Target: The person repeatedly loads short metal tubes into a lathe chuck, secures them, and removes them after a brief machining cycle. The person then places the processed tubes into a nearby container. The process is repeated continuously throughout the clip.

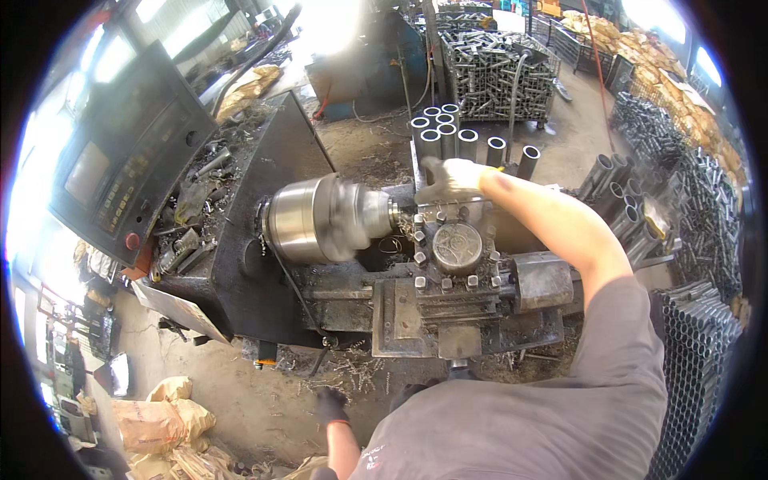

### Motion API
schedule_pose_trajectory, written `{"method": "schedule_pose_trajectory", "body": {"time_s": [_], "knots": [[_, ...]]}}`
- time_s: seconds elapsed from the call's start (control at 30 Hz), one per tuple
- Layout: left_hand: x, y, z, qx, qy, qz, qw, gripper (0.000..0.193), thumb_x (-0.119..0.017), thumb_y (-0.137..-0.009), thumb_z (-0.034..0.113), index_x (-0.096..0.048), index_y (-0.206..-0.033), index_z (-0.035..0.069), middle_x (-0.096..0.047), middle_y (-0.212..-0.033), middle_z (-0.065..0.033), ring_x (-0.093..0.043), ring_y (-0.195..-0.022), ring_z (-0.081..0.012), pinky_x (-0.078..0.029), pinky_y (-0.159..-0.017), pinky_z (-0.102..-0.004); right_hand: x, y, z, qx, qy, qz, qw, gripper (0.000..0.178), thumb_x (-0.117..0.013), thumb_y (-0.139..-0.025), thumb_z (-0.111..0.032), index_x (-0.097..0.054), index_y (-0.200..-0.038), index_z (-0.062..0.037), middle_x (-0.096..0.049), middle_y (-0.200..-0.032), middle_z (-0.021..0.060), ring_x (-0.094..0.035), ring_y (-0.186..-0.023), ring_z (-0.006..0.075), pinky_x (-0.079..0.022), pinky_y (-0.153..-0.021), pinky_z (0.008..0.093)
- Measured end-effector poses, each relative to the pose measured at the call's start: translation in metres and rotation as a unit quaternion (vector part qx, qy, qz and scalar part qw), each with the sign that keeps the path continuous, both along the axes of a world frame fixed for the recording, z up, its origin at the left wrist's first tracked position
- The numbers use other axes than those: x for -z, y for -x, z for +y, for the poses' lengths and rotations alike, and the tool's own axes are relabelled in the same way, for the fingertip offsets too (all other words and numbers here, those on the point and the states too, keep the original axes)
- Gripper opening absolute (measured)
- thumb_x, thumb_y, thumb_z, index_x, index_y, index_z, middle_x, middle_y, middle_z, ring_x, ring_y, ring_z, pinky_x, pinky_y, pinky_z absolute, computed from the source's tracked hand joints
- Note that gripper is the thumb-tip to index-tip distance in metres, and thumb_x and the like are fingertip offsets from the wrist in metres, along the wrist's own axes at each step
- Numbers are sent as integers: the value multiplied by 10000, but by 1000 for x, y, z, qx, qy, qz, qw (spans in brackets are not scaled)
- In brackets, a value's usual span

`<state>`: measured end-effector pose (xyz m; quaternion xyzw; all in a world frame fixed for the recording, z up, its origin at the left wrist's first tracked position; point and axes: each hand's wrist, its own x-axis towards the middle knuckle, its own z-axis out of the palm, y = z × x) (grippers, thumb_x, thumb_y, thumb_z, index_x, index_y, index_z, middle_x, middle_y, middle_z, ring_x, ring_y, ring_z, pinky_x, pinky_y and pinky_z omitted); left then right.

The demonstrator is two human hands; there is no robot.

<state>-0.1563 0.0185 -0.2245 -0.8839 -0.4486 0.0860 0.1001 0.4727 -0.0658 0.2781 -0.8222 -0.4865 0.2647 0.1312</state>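
My right hand (450, 179), in a pale glove with dark, dirty fingers, reaches over the lathe toward its far side. Its thumb and fingers are apart, and I see nothing between them. Just left of it, the lathe chuck (308, 218) is blurred as if turning, with a short bright workpiece end (392, 211) at its right. Below the hand is the bolted tool post (457, 246). Several steel tubes (469, 144) stand upright behind the hand. My left hand (330, 406), in a dark glove with an orange cuff, hangs low before the machine, holding nothing visible; its fingers look loosely spread.
A control panel (120, 172) with a red button stands at left, beside a chip-covered headstock top (196, 204). More tubes (620, 200) lean at right, near stacked tubes (694, 376). Metal shavings (360, 376) litter the floor. A wire bin (500, 80) of parts stands behind; sacks (156, 424) lie lower left.
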Motion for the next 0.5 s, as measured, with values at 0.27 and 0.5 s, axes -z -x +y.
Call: {"method": "schedule_pose_trajectory", "body": {"time_s": [0.27, 0.5], "knots": [[68, 27, -161, -197, 305, -8, 932, 277, -629, -909, 375, -723, -1105, 203, -792, -1098, -147, -722, -1109, -414, -581, -852, -560, 61, -16, 77, -134, 122, 28, 983, 601, -749, -915, -292, -578, -1446, -69, -688, -1329, 189, -685, -1172, 308, -550, -1054, 393], [75, 87, -167, -178, 400, 2, 899, 353, -627, -905, 371, -740, -1199, 211, -765, -1185, -219, -722, -1121, -463, -570, -925, -577, 60, -32, 53, 68, -111, 121, 984, 361, -754, -909, -123, -721, -1263, -59, -746, -1162, 143, -727, -1005, 245, -614, -925, 366]]}}
